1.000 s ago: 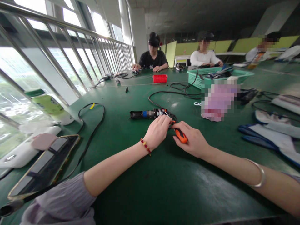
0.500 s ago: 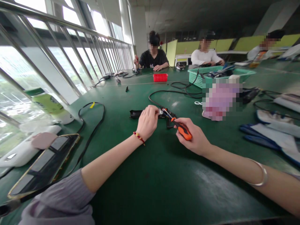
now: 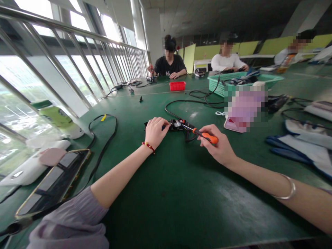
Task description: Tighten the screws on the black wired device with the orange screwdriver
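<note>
Now my left hand point(image 3: 155, 133) has slid leftward along the black device point(image 3: 177, 125) on the table point(image 3: 166, 207), fingers closed over its barrel, while my right hand point(image 3: 220, 147) draws outward gripping the screwdriver point(image 3: 210, 137), leaving the midsection more exposed to its shaft.

1. Slim screwdriver point(image 3: 202, 134) with an orange-and-black handle and bright shaft, slanting from handle at near right to tip at far left, over the device's right part; contact unclear.
2. Long black device point(image 3: 176, 125), silvery and orange-red parts exposed, lying left-to-right at mid-scene, left portion mostly hidden.
</note>
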Demonstrator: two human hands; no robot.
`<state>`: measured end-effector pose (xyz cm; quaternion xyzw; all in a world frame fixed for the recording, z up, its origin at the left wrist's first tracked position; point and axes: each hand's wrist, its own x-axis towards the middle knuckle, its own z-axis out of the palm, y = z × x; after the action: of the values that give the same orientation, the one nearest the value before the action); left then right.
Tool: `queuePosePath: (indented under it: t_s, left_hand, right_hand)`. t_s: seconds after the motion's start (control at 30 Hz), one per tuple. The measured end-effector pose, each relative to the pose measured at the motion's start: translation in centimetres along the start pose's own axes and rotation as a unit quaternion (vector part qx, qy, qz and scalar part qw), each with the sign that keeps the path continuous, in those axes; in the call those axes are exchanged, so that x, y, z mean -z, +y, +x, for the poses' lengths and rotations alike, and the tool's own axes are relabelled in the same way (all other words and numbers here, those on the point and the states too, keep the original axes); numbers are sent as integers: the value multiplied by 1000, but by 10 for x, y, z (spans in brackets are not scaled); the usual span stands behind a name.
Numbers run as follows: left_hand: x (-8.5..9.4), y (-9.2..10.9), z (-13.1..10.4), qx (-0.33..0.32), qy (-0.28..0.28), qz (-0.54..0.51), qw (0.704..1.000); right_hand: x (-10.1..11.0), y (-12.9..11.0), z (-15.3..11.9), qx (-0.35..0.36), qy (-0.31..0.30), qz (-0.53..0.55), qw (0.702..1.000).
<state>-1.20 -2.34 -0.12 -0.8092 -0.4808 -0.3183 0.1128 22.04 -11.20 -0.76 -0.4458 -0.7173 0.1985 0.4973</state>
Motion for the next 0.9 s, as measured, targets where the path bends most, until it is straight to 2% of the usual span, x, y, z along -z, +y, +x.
queuePosePath:
  t_s: [0.27,0.43,0.57,0.7,0.9]
  left_hand:
    - [0,1,1,-33,-32,-5,999]
    - [-5,-2,-1,-2,-38,20,999]
    - [-10,-5,-2,31,-66,39,997]
    - [-11,-4,-2,25,-87,49,995]
    - [-11,-4,-3,16,-83,55,995]
  right_hand:
    - [-1,2,1,-23,-15,26,999]
    - [-1,2,1,-27,-28,32,999]
    - [-1,0,2,-30,-24,26,999]
    - [-1,0,1,-18,-24,19,999]
    - [0,0,1,-19,-39,-3,999]
